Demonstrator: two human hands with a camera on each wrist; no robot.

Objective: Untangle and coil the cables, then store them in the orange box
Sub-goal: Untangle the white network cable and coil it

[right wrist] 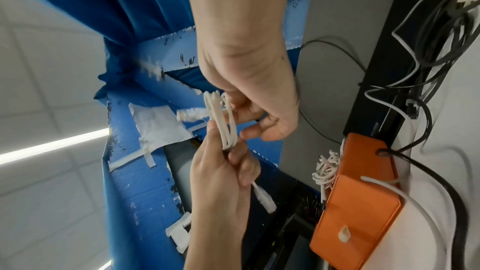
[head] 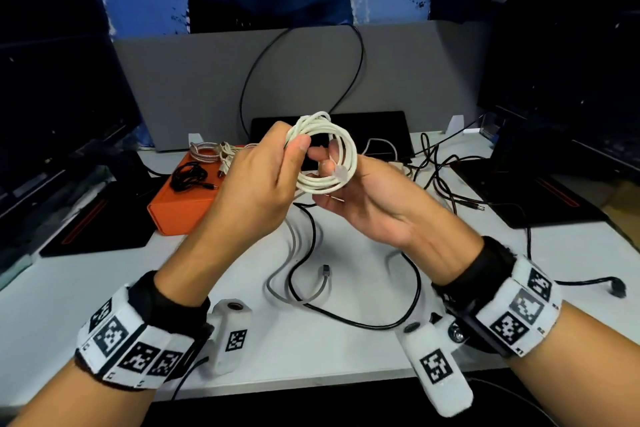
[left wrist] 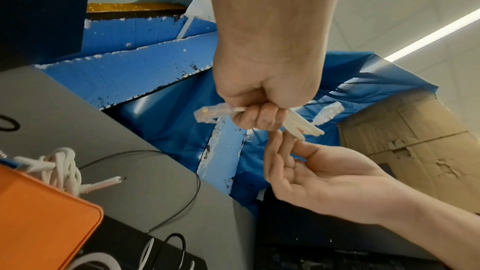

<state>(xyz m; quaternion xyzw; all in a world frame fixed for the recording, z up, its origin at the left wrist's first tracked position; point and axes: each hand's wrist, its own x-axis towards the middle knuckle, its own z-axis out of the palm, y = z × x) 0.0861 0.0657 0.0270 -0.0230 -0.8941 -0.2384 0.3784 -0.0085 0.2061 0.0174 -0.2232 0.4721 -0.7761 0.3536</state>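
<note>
The left hand (head: 258, 184) is closed around a white cable coil (head: 325, 152), with the thumb pressed on the upper left side of the loops. In the left wrist view its curled fingers (left wrist: 255, 117) clamp the bundle of strands, and a clear plug (left wrist: 210, 113) sticks out beside them. The right hand (head: 363, 204) is under the coil with the palm up; its fingers pass through the ring and pinch the lower right part, near a second clear plug (head: 341, 170). The coil is held in the air above the white bench (head: 104, 288), between both hands.

Behind the left hand, the orange box (head: 180, 211) stands on the bench. On top of it lie a small black cable bundle (head: 188, 177) and a braided silver cable (head: 202, 151), with some white cable ends beside them. Below the hands, a grey cable (head: 294, 288) and a black cable (head: 363, 321) lie loose on the bench. More dark cables (head: 440, 170) are tangled to the right. A grey partition (head: 194, 87) stands behind the bench.
</note>
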